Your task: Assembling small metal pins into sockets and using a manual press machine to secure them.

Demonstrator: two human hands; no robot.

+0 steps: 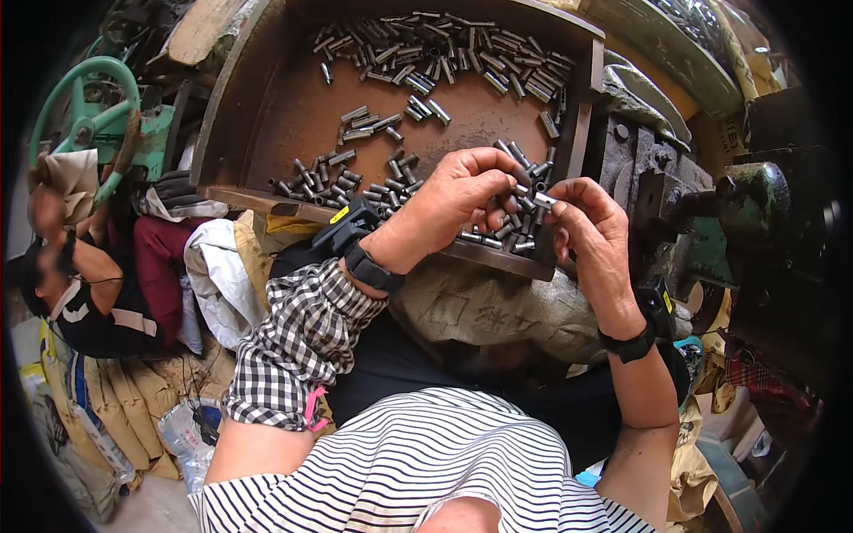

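Over the near right corner of a rusty brown tray (pixel 498 259), my two hands meet with their fingertips close together. The thumb and fingers of my right hand (pixel 597 229) pinch a short shiny metal tube (pixel 545 202). My left hand (pixel 464 197) is closed, and a darker metal tube (pixel 522 189) shows at its thumb and fingertip. Its curled lower fingers partly hide what else lies in the palm. Loose tubes (pixel 517 233) of the same kind lie in the tray just under both hands.
More metal tubes (pixel 426 62) are heaped along the tray's far side. Right of the tray stands a dark, greasy machine (pixel 755 209). At the left, another person (pixel 98 275) sits by a green handwheel (pixel 84 129). A sack (pixel 480 311) hangs below the tray's near edge.
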